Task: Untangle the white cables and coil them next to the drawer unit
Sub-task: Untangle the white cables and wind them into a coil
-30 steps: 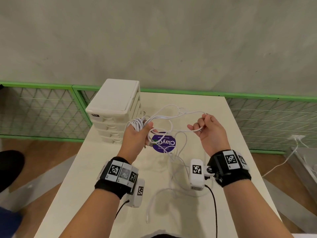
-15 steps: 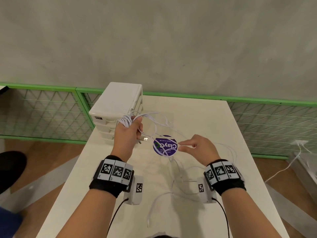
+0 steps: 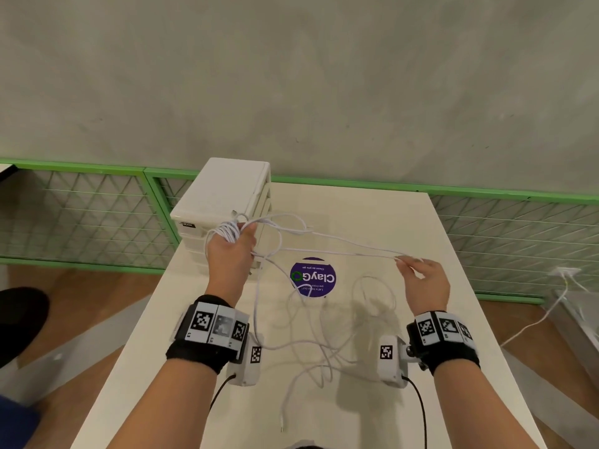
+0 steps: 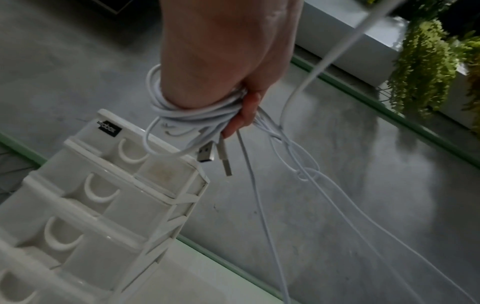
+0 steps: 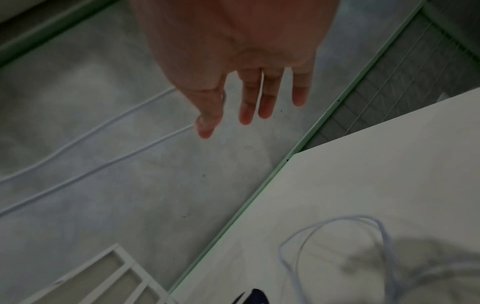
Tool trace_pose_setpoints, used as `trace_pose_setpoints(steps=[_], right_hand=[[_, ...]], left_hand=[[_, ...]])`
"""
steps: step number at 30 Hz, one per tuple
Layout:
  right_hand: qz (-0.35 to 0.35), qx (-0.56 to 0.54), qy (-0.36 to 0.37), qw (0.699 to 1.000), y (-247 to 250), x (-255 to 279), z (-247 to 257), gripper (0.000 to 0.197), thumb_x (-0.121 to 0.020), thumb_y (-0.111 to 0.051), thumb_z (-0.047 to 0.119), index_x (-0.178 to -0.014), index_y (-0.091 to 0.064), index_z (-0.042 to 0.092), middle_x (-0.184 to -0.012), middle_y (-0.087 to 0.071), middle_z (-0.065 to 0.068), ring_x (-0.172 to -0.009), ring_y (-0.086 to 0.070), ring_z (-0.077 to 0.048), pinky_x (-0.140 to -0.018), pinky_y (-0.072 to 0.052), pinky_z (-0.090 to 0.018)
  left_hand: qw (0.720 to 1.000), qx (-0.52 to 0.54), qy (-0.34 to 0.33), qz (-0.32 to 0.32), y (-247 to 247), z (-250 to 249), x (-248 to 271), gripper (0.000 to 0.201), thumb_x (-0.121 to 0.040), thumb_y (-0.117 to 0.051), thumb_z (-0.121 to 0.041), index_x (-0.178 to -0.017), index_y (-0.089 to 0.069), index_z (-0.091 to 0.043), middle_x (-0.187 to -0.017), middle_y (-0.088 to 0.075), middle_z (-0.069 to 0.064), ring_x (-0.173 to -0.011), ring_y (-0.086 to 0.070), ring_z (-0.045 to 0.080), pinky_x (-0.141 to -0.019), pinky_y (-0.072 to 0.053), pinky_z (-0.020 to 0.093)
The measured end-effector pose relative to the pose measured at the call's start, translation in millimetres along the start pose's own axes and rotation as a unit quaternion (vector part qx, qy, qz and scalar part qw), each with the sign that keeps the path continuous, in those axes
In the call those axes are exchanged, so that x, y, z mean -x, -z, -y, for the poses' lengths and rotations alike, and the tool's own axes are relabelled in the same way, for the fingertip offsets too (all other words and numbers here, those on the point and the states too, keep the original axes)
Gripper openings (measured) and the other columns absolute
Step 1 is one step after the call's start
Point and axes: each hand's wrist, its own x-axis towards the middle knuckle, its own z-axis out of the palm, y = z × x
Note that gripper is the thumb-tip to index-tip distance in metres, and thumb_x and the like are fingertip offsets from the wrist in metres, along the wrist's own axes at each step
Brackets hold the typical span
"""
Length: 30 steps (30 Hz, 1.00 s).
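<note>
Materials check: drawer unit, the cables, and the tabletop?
Drawer unit: looks like moulded plastic, glossy off-white, with translucent drawer fronts and curved pull cut-outs.
Cables: flexible white plastic or rubber sheath, smooth; metal USB plugs hang below the left hand.
Tabletop: matte cream surface, probably laminate; cannot confirm.

cables (image 3: 293, 251): white, thin; part coiled, two USB plugs dangling, rest tangled loose on table | drawer unit (image 3: 223, 202): white, upright, table's far-left corner

Head camera looks down over the table (image 3: 389, 222); wrist cameras sit close, sharing its cables (image 3: 340, 251)
</note>
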Motion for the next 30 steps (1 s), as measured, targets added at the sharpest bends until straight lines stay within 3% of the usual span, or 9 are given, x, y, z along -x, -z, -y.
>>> trace_pose_setpoints(steps=[2,4,8,12,17,21,23,27,30], right_hand=[[0.039,0.06,-0.002,0.997,-3.0,0.2,-2.6,0.018,-0.089,-0.061,0.019,-0.102,-0.072,0.023,-0.11,-0.063,-0.007,-0.102,-0.06,-0.023,-0.084,-0.037,-0.021],[0.164,0.09,-0.035,0.982,-6.0,2.7,5.7,0.024,-0.092,-0.055,0.02,-0.11,-0.068,0.029,-0.101,-0.068,-0.006,-0.082,-0.065,-0.024,-0.074,-0.046,-0.025],[0.348,-0.033,-0.096,0.932,-11.0,23.6,42.9,0.036,-0.095,-0.052,0.018,-0.123,-0.049,0.041,-0.077,-0.068,-0.014,-0.049,-0.061,-0.025,-0.05,-0.05,-0.027],[0.337,-0.112,0.025,0.935,-22.6,33.1,71.0,0.032,-0.092,-0.057,0.01,-0.12,-0.063,0.023,-0.09,-0.07,-0.008,-0.065,-0.065,-0.024,-0.069,-0.057,-0.03],[0.358,-0.123,0.099,0.92,-47.4,50.9,91.8,0.036,-0.087,-0.057,-0.002,-0.104,-0.064,0.028,-0.103,-0.067,-0.004,-0.073,-0.064,-0.017,-0.074,-0.054,-0.028],[0.321,-0.214,0.048,0.921,-55.1,58.6,94.3,0.034,-0.089,-0.051,-0.005,-0.104,-0.061,0.024,-0.093,-0.067,-0.003,-0.07,-0.065,-0.012,-0.066,-0.056,-0.026],[0.337,-0.283,-0.013,0.898,-55.1,59.8,94.5,0.026,-0.093,-0.047,-0.003,-0.105,-0.06,0.017,-0.096,-0.069,-0.004,-0.072,-0.067,-0.016,-0.064,-0.055,-0.026],[0.378,-0.354,-0.063,0.853,-50.2,58.6,94.9,0.026,-0.099,-0.034,0.001,-0.116,-0.052,0.007,-0.113,-0.066,-0.008,-0.089,-0.065,-0.028,-0.083,-0.053,-0.041],[0.377,-0.376,-0.087,0.842,-44.0,54.3,95.1,0.026,-0.1,-0.032,0.003,-0.111,-0.055,0.008,-0.102,-0.066,-0.009,-0.085,-0.066,-0.022,-0.075,-0.055,-0.032]], left_hand=[[1.0,-0.005,0.014,0.014,-8.4,1.0,5.2,0.019,-0.094,-0.058,-0.017,-0.076,-0.055,-0.012,-0.065,-0.052,0.003,-0.043,-0.042,0.011,-0.037,-0.036,0.019],[0.999,-0.003,0.021,0.03,-17.1,2.3,10.6,0.025,-0.096,-0.056,-0.018,-0.073,-0.052,-0.01,-0.061,-0.05,0.005,-0.036,-0.043,0.009,-0.033,-0.035,0.017],[0.997,-0.029,0.033,0.07,-26.3,7.2,16.2,0.038,-0.097,-0.053,-0.023,-0.063,-0.05,-0.009,-0.044,-0.053,-0.001,-0.036,-0.055,0.012,-0.038,-0.04,0.025],[0.994,-0.006,0.045,0.103,-29.8,9.5,18.4,0.034,-0.098,-0.052,-0.02,-0.066,-0.051,-0.009,-0.048,-0.054,-0.001,-0.042,-0.059,0.016,-0.045,-0.046,0.032],[0.987,0.002,0.059,0.15,-35.3,7.1,25.8,0.032,-0.097,-0.053,-0.018,-0.068,-0.052,-0.006,-0.056,-0.054,0.007,-0.045,-0.06,0.018,-0.041,-0.048,0.029],[0.983,-0.006,0.084,0.166,-32.9,5.6,25.5,0.026,-0.097,-0.054,-0.018,-0.075,-0.055,-0.003,-0.054,-0.058,0.004,-0.046,-0.063,0.018,-0.042,-0.047,0.027],[0.981,-0.012,0.089,0.171,-31.4,5.4,26.6,0.023,-0.097,-0.053,-0.017,-0.081,-0.056,-0.001,-0.049,-0.06,0.002,-0.044,-0.062,0.016,-0.037,-0.046,0.024],[0.979,-0.019,0.098,0.178,-31.2,7.9,28.3,0.017,-0.097,-0.053,-0.015,-0.09,-0.056,0.0,-0.049,-0.059,0.003,-0.042,-0.06,0.015,-0.035,-0.042,0.021],[0.977,-0.024,0.1,0.185,-31.9,7.2,29.1,0.018,-0.097,-0.053,-0.014,-0.09,-0.056,0.001,-0.056,-0.058,0.008,-0.043,-0.06,0.016,-0.035,-0.042,0.021]])
